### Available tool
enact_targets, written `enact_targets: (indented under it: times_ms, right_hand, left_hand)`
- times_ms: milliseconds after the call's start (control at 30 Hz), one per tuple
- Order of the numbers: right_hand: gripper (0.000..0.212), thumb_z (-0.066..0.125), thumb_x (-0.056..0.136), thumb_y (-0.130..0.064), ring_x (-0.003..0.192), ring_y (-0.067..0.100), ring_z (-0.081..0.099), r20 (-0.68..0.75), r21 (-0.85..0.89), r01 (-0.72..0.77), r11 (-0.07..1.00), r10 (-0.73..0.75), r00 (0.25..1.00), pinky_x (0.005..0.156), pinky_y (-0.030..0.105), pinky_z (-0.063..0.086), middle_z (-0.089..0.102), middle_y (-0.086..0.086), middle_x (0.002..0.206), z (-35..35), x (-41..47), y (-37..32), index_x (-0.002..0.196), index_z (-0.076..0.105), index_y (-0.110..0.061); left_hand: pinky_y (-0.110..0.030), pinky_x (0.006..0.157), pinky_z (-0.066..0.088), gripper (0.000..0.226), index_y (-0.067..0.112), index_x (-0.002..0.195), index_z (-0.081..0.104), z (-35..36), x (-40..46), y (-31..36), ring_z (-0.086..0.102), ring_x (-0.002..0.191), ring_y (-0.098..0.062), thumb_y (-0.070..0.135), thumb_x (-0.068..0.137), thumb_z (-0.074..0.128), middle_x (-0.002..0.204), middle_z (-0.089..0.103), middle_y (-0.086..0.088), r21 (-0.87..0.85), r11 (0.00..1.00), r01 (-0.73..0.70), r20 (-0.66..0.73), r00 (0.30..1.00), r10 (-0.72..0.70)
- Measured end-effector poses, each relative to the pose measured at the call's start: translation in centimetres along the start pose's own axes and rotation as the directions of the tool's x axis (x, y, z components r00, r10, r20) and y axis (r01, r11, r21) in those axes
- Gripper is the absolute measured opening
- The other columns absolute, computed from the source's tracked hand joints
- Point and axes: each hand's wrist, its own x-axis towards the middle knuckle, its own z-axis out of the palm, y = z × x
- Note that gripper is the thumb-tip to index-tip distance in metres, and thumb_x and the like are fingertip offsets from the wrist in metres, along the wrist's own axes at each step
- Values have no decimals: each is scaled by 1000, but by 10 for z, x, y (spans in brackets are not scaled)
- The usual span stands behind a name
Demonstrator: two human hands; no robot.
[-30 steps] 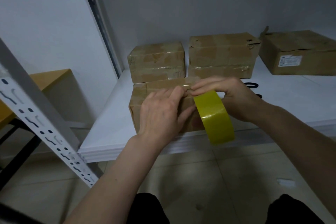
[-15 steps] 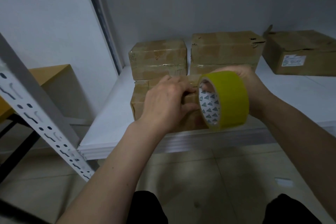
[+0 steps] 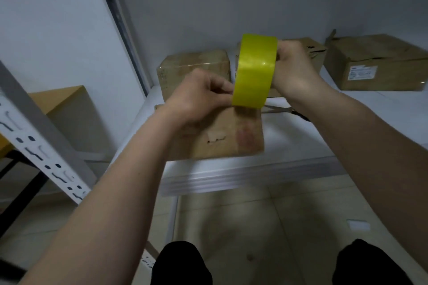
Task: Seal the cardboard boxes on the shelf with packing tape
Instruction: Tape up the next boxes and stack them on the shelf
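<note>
Right hand: grips yellow tape roll, frame centre.
Left hand: fingers pinch the roll's lower edge, above front box.

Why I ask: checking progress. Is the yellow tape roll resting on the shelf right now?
No, the right hand holds the yellow tape roll in the air above the front box.

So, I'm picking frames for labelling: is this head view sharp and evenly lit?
Head view: dim, flat light; motion blur smears the shelf edge and the front box; a small glare spot sits on the yellow tape roll; wide-angle distortion bends the rack upright; both hands look soft-edged, left hand and right hand.
</note>
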Motion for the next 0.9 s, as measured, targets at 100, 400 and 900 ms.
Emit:
enact_targets:
  times_ms: [100, 400, 900]
  right_hand:
    - [18, 46, 94, 7, 44, -2, 56, -84, 183, -72, 980, 89, 993, 41, 15, 43, 61, -4, 58, 3, 12, -1, 84, 59, 0]
    - [8, 59, 81, -18, 79, 24, 58, -98, 190, -340, 921, 363, 927, 68, 38, 50, 56, 7, 79, 5, 32, 52, 84, 53, -15]
    - [41, 70, 75, -27, 92, 30, 69, -85, 86, -459, 884, 465, 881, 62, 32, 52, 69, 17, 103, -3, 15, 54, 111, 63, -8]
  left_hand:
    - [-8, 64, 47, 12, 10, 95, 79, -13, 15, 7, 59, 65, 5, 15, 84, 77, 83, 74, 3, -7, 999, 43, 55, 998, -42]
    - [-16, 74, 54, 32, 9, 113, 68, 18, 45, -9, 67, 72, -6, -7, 86, 66, 79, 74, 4, -229, 967, 115, 197, 978, -70]
    - [-34, 87, 52, 92, 17, 151, 36, 35, 60, -2, 63, 96, -25, -2, 70, 72, 117, 65, -23, -103, 982, 155, 101, 984, -145]
